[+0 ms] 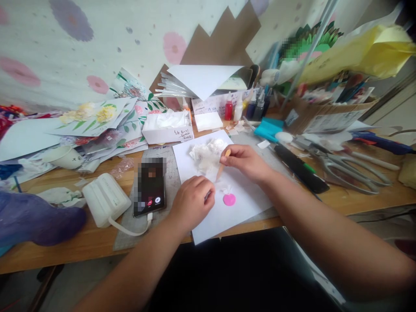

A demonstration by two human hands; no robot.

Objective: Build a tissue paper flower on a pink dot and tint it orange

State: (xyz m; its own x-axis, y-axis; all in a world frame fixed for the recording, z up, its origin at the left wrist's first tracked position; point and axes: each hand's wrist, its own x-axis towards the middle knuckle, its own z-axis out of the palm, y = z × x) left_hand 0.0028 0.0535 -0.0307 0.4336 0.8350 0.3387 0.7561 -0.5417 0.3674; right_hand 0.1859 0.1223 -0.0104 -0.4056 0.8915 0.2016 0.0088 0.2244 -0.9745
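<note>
A white sheet of paper (204, 227) lies at an angle in front of me. On it rest a crumpled white tissue-like mass (209, 151) and a pink round blob (229, 199) with a small white tuft at its top. My right hand (245, 162) pinches a short tan stick (220, 170), its tip pointing down beside the white mass. My left hand (194, 201) is closed over the left part of the sheet, fingers curled and thumb against them. Whatever its fingers hold, if anything, is hidden.
Left of the sheet are a phone (150, 188) and a white power bank (106, 199) joined by a cable. A tissue box (168, 130) and paint bottles (238, 107) stand behind. Scissors (344, 167) and a black-handled tool (300, 169) lie right, before a cardboard box (331, 115).
</note>
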